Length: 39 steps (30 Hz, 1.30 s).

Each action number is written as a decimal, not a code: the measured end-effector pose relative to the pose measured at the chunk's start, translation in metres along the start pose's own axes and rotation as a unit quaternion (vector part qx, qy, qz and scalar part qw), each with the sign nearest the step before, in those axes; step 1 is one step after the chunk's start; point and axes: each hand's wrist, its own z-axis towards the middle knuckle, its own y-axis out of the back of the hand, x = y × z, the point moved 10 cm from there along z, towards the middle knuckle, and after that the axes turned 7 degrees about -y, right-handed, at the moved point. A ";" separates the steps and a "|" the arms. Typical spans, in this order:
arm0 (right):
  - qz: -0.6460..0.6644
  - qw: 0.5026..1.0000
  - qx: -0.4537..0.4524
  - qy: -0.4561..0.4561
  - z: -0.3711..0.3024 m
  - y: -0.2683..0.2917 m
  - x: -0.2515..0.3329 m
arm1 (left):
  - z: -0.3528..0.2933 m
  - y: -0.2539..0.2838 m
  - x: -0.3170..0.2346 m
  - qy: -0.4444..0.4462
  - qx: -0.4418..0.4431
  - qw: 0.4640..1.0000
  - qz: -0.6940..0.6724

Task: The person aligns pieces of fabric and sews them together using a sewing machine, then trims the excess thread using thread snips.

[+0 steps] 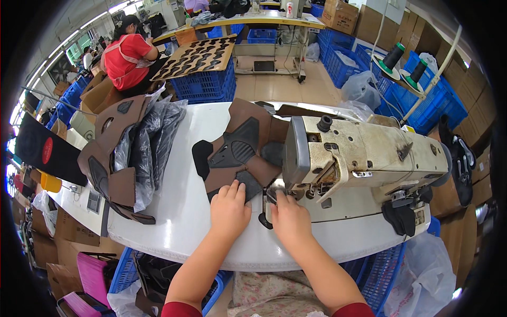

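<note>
A brown cut piece with black padded patches lies on the white table, its right part reaching under the head of a sewing machine. My left hand rests on its near edge, fingers stretched flat over a dark patch. Just left of the needle area, my right hand has its fingers bent and close together. Beside those fingers shows the rounded end of a small black piece. What the right fingertips pinch is partly hidden by the hand itself.
More brown padded pieces and plastic-wrapped black ones lie at the table's left. A small black piece sits by the machine's right end. Green thread cones stand behind it. Blue crates surround the table; a co-worker in red sits far left.
</note>
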 end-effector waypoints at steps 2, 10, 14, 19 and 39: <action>0.005 1.000 -0.007 0.001 0.002 0.001 0.001 | 0.000 0.000 -0.001 0.000 0.002 1.000 0.000; 0.017 0.999 0.004 -0.047 0.013 -0.016 -0.005 | 0.001 0.000 0.000 0.003 0.009 1.000 -0.002; -0.006 1.000 0.008 -0.021 0.018 -0.020 -0.004 | 0.002 0.000 -0.003 -0.002 0.009 1.000 -0.002; -0.025 0.998 0.065 -0.010 0.004 -0.013 -0.006 | 0.003 0.004 -0.005 -0.010 0.024 1.000 0.016; 0.334 0.886 0.322 0.011 -0.041 -0.051 0.075 | 0.013 0.028 0.061 0.061 0.363 0.927 -0.067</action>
